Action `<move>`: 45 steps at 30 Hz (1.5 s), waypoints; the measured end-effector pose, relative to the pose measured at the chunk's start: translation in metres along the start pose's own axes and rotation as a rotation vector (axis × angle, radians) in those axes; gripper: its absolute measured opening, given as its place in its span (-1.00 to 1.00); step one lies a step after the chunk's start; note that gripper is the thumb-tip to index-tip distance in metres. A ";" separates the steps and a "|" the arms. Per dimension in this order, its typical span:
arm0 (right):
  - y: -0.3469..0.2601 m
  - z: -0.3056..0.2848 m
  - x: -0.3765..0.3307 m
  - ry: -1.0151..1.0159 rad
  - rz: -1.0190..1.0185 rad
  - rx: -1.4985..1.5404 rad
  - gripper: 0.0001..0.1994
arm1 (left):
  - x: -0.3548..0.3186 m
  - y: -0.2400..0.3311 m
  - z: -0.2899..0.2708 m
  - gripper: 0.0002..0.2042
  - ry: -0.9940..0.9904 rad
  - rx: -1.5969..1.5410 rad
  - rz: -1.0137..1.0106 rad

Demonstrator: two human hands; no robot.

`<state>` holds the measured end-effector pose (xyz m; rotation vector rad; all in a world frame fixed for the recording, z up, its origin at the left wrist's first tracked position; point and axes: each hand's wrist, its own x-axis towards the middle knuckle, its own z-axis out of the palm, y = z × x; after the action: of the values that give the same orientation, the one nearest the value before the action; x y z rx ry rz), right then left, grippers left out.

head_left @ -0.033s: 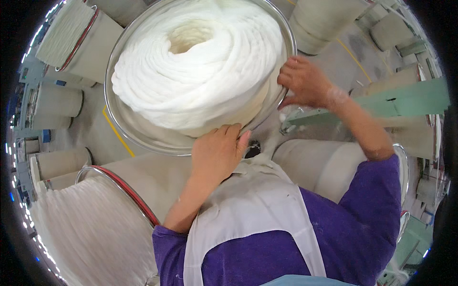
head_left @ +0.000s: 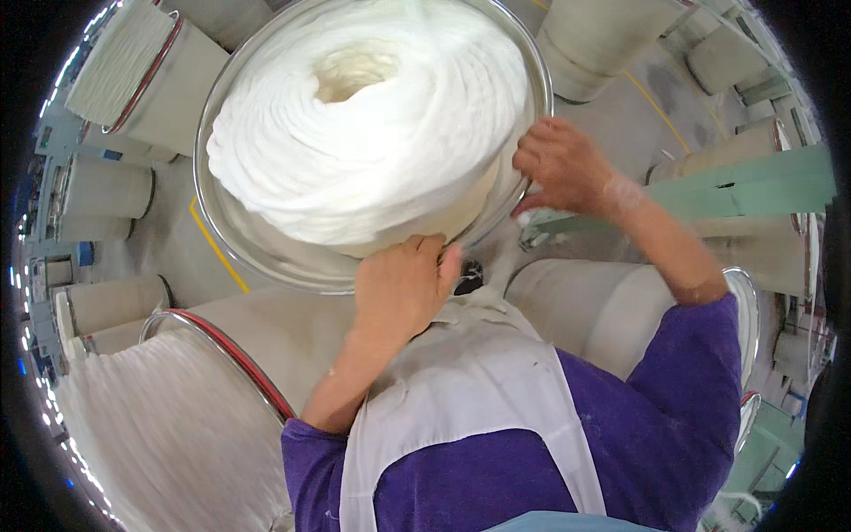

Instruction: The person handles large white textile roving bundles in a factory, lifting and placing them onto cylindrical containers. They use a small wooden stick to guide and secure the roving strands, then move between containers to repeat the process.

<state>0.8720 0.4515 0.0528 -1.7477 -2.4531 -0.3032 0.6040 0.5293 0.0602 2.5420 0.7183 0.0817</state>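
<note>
Fibre can [head_left: 292, 253], seen from above: at upper centre of the view, directly in front of the wearer's body. Within its metal rim [head_left: 197, 168], a thick white coil [head_left: 390, 151] of overlapping turns, with a round hollow [head_left: 355, 75] set toward the far side. Between coil and near rim, a bare strip of pale inner wall. Left hand [head_left: 403, 279]: clamped on the near rim, with fingers close together and hooked over the edge, thumb toward the right. Right hand [head_left: 567, 168]: closed on the rim at the right, with fingers curled over it and thumb lower down; slightly blurred. Below both hands, note the white apron [head_left: 479, 381] over a purple shirt [head_left: 643, 408]. At lower left, a second can [head_left: 275, 328] with a red-banded rim and white fibre [head_left: 168, 426]. At right, a green beam [head_left: 753, 186], crossing beneath the right forearm [head_left: 674, 244]. On the grey floor [head_left: 625, 129], yellow lines [head_left: 217, 244] to either side.
</note>
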 end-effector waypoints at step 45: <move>-0.071 0.079 0.038 0.006 0.060 0.598 -0.57 | 0.050 -0.072 0.208 -0.37 -0.905 -0.127 -0.262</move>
<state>0.7945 0.4823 -0.0226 -1.5340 -2.1597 0.3921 0.6511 0.5150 -0.1604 2.0119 0.6149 -0.9999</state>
